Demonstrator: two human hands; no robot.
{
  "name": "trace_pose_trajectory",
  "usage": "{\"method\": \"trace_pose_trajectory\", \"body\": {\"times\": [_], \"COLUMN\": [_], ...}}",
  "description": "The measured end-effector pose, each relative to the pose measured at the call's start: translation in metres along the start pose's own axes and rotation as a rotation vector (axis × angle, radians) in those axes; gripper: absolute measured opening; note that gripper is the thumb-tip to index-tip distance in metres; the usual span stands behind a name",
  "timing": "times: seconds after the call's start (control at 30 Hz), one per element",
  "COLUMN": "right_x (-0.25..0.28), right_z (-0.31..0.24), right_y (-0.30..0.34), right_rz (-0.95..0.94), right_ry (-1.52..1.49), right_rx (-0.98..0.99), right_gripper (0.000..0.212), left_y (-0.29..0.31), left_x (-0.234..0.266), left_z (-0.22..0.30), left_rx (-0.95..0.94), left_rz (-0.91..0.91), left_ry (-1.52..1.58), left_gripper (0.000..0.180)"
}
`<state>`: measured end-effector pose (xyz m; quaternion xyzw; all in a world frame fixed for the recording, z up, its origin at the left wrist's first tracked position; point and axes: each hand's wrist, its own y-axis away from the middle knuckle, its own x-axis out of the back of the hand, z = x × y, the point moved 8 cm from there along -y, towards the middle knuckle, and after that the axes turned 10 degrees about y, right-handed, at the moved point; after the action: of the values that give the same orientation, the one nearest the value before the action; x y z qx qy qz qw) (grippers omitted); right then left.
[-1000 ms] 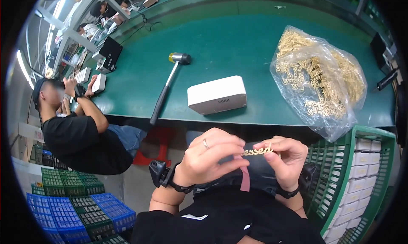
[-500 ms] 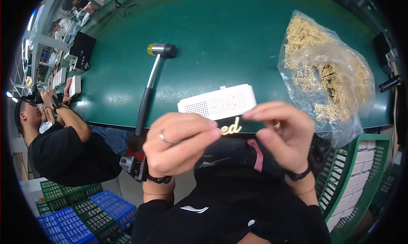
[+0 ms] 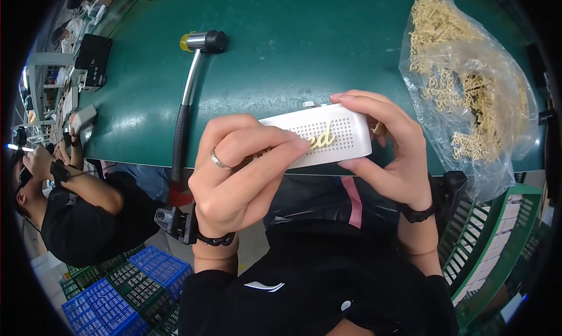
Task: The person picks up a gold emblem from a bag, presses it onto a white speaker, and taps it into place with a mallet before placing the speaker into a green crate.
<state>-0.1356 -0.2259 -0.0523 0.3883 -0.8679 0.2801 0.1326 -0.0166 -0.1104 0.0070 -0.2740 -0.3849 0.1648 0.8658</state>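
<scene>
A white plastic housing [image 3: 350,138], its face perforated with rows of small holes, stands tilted at the table's near edge. My right hand [image 3: 398,151] grips its right end, index finger on the top edge and thumb below. Between the thumb and fingers of my left hand [image 3: 243,169], a pale gold script-lettering badge [image 3: 322,140] is pinched and lies over the perforated face. My left fingers cover the badge's left part and the housing's left end. Behind the housing's right end, another small gold piece [image 3: 377,127] shows by my right fingers, partly hidden.
A mallet [image 3: 190,90] with a black handle lies left on the green table [image 3: 287,49]. To the right is a clear bag [image 3: 462,90] of gold lettering pieces. Below it stands a green crate [image 3: 497,248] of white items. A co-worker [image 3: 82,213] sits at left near stacked crates [image 3: 105,306].
My left hand has brought the lettering badge onto the housing's face. My right hand has closed on the housing's right end. The view has shifted, so the mallet and bag appear higher.
</scene>
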Motion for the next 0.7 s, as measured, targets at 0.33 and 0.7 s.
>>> {"method": "trace_pose_trajectory", "body": {"times": [0.33, 0.7], "right_x": [0.003, -0.002], "right_z": [-0.003, 0.004], "right_y": [-0.004, 0.003], "right_rz": [-0.088, -0.005], "right_ry": [-0.012, -0.089], "right_rx": [-0.001, 0.029], "right_gripper": [0.058, 0.060], "left_y": [-0.008, -0.010], "left_x": [0.001, -0.001], "left_z": [0.004, 0.004], "left_rx": [0.009, 0.043], "left_rz": [-0.071, -0.100], "left_ry": [-0.100, -0.085], "left_gripper": [0.025, 0.021]}}
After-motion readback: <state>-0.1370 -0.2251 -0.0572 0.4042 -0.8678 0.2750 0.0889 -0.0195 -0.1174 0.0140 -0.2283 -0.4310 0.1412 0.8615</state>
